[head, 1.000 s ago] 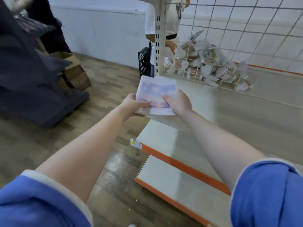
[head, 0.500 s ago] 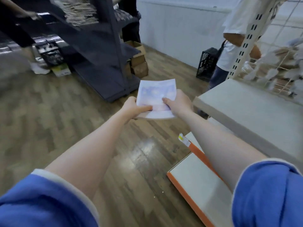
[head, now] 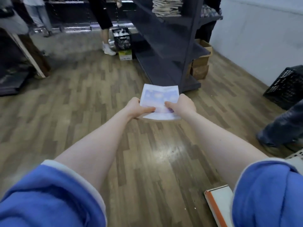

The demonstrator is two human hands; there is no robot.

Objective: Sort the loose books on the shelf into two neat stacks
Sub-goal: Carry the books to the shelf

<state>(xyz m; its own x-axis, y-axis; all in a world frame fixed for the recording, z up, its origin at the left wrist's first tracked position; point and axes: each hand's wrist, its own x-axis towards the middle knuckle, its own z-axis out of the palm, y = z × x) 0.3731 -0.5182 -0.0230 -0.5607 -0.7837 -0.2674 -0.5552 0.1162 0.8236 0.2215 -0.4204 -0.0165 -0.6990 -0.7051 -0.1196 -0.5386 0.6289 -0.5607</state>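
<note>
A thin stack of pale blue and lilac books (head: 159, 99) is held out in front of me over the wooden floor. My left hand (head: 136, 108) grips its left edge, thumb on top. My right hand (head: 182, 105) grips the right edge the same way. The white shelf with the orange edge (head: 218, 203) shows only as a corner at the bottom right, behind my right sleeve. The loose books on that shelf are out of view.
A dark grey shelving unit (head: 165, 46) stands ahead, with stacked papers (head: 167, 4) on top. Cardboard boxes (head: 200, 63) sit behind it. Black crates (head: 286, 88) (head: 122, 38) stand on the floor. People's legs (head: 105, 27) and a dark shoe (head: 282, 126) are nearby.
My view has swung left, away from the white shelf and wire basket toward the open floor and dark shelving. Both hands keep the same hold on the books.
</note>
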